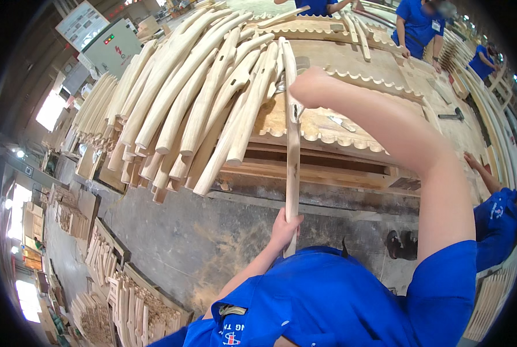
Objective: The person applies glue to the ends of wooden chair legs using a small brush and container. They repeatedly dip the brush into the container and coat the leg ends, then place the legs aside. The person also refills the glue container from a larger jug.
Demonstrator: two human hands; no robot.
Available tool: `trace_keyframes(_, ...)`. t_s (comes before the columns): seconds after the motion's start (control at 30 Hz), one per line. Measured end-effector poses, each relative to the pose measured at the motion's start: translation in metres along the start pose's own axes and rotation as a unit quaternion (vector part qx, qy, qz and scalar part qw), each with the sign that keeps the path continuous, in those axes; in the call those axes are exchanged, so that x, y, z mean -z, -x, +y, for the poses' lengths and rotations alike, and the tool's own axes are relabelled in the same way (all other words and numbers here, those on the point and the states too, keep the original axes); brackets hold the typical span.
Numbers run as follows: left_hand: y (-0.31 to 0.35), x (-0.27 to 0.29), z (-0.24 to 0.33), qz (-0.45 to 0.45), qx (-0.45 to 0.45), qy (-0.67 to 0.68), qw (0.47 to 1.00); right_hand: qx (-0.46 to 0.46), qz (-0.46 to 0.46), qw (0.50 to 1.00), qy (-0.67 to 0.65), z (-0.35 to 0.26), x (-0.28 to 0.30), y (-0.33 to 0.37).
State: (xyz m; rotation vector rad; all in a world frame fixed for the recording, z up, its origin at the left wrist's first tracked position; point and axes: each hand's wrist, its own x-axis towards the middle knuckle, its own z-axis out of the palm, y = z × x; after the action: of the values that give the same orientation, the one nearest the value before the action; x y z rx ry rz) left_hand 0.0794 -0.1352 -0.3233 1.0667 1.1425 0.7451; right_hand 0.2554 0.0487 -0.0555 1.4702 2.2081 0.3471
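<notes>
A long, pale wooden furniture leg (293, 153) with a slot in its side runs from my body out over the workbench. Near its close end, my left hand (284, 228) is wrapped around it. Farther along, my right hand (311, 87) is closed in a fist against the leg's right side. Its fingers are turned away, so whatever it may hold is hidden. Left of this leg, a big heap of similar curved wooden legs (183, 98) lies with ends jutting over the bench's near edge.
The wooden workbench (380, 63) carries scalloped strips (351, 141) and a hammer (451, 114). Co-workers in blue stand at the far side (417, 29) and close on my right (495, 225). Stacked wooden parts (137, 306) are on the floor at left, near an electrical cabinet (112, 47).
</notes>
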Motion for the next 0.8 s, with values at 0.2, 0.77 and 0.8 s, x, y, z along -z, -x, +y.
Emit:
trace_keyframes(0.2, -0.002, -0.001, -0.002, -0.024, 0.009, 0.004, 1.000, -0.092, 0.101, 0.964, -0.227, 0.046, -0.053, 0.025)
trace_keyframes(0.77, -0.005, 0.005, -0.006, -0.038, 0.028, 0.026, 0.999, -0.165, 0.324, 0.780, -0.510, 0.003, -0.183, -0.001)
trace_keyframes(0.8, -0.005, 0.005, -0.006, -0.036, 0.027, 0.024, 0.999, -0.165, 0.339, 0.780, -0.499, 0.002, -0.182, -0.002)
